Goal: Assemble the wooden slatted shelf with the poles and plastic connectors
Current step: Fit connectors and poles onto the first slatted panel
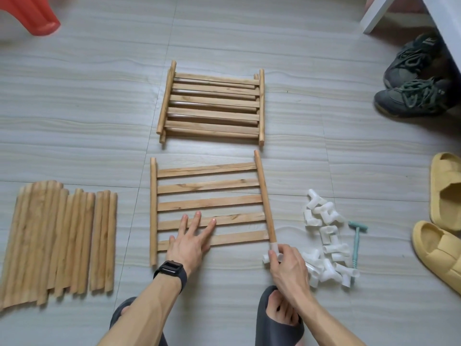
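Note:
A wooden slatted shelf panel (209, 203) lies flat on the tiled floor in front of me. My left hand (190, 239) presses on its lower slats with fingers spread straight. My right hand (287, 263) grips a white plastic connector (274, 250) that sits on the near end of the panel's right rail. A stack of more slatted panels (212, 106) lies farther away. Several loose wooden poles (59, 240) lie side by side at the left. A pile of white connectors (326, 240) lies at the right.
A small teal mallet (356, 243) lies beside the connector pile. Yellow slippers (444, 221) and dark sneakers (414, 81) sit at the right, under a white furniture edge (379, 16). A red stool (32, 13) stands at the top left. My feet in grey slippers (277, 318) are at the bottom.

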{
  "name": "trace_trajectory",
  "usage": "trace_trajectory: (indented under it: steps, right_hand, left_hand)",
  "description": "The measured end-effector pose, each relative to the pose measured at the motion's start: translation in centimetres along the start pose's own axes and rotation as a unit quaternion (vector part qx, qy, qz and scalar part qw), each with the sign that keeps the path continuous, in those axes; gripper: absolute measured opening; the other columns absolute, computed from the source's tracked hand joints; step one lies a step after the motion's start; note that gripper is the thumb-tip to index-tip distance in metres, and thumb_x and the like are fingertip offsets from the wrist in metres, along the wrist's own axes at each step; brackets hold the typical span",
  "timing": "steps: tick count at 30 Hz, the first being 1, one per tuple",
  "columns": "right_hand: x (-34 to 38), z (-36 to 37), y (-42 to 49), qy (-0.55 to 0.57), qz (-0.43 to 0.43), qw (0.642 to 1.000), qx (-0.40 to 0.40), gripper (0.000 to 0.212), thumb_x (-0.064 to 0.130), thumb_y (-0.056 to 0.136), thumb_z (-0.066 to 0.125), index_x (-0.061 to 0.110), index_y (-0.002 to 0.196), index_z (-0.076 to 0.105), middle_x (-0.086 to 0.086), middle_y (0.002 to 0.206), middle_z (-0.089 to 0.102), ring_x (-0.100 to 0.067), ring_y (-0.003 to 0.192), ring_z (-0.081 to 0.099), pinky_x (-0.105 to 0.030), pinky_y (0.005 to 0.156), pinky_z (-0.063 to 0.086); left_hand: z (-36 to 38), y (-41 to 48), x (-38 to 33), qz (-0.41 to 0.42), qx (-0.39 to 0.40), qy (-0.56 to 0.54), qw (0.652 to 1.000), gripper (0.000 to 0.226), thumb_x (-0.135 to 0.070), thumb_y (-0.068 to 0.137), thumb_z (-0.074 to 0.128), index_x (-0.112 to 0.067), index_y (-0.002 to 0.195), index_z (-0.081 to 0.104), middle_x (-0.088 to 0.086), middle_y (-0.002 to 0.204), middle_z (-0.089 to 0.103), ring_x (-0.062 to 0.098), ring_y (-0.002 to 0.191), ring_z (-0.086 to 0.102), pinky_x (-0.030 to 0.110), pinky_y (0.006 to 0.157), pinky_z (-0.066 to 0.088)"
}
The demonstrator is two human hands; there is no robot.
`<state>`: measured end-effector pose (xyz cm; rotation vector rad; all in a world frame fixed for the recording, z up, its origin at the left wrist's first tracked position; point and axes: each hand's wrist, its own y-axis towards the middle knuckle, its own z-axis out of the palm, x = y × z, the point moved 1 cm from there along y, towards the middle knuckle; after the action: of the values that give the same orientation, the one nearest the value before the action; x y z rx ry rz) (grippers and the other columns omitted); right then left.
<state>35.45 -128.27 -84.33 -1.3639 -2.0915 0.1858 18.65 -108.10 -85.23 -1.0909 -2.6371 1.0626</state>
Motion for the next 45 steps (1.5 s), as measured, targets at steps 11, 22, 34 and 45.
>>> trace_trajectory:
  steps: [11,22,34,45]
  right_hand:
    - [5.8,-3.8,0.5,-0.175,-0.121,0.976,0.044,0.041,0.034,0.096,0.05,0.011,0.13,0.049,-0.011,0.128,0.049,-0.028,0.111,0.049,-0.036,0.089,0.045]
    - [18.1,1.9,-0.2,-0.31,-0.37,0.857,0.179,0.064,0.057,0.097,0.032,0.03,0.155,0.027,-0.002,0.167,0.014,-0.026,0.153,0.013,-0.045,0.122,0.026]
    - [17.6,8.1,-0.7,-0.48,-0.406,0.74,0.239,0.079,0.062,0.078,0.045,0.023,0.147,0.049,-0.013,0.156,0.03,-0.045,0.133,0.048,-0.069,0.083,0.053]
    - [18.6,7.8,-0.6,-0.483,-0.384,0.734,0.282,0.082,0.063,0.098,0.033,0.034,0.156,-0.018,-0.001,0.158,-0.037,-0.031,0.15,-0.024,-0.048,0.125,0.013]
  left_hand:
    - [-8.4,0.8,2.5,0.017,0.05,0.029,0.998,0.047,-0.04,0.103,0.043,-0.033,0.15,0.04,0.005,0.154,0.039,0.029,0.135,0.046,0.045,0.106,0.045]
    - [-6.5,-8.1,21.5,-0.235,-0.051,-0.084,0.967,0.054,-0.038,0.099,0.048,-0.029,0.151,0.037,0.004,0.16,0.027,0.027,0.141,0.037,0.041,0.108,0.041]
    - [2.1,-13.6,34.2,-0.474,-0.117,-0.316,0.813,0.06,-0.024,0.103,0.039,-0.009,0.158,0.02,0.025,0.154,0.035,0.042,0.138,0.04,0.044,0.112,0.035]
    - [1.9,-13.5,37.0,-0.501,-0.166,-0.345,0.776,0.039,-0.022,0.091,0.066,-0.014,0.129,0.066,0.011,0.129,0.063,0.034,0.116,0.06,0.04,0.096,0.052]
